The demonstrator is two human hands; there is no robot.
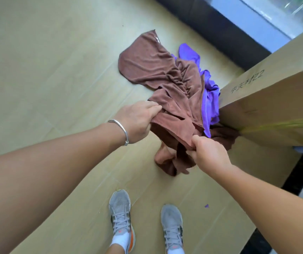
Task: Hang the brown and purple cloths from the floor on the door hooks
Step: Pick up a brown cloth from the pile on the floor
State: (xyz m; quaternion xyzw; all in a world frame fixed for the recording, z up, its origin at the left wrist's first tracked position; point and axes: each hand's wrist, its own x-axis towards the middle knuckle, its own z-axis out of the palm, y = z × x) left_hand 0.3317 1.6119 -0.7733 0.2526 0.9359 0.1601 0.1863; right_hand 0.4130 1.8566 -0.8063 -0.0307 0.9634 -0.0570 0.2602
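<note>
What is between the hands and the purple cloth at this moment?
The brown cloth is in the way. Both the left hand and the right hand grip it, and it lies over much of the purple cloth, which shows only along its far side, beside the cardboard box.

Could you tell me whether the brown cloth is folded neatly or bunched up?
Bunched up. The brown cloth lies crumpled in creases, its near end gathered by the left hand and right hand, over the purple cloth.
</note>
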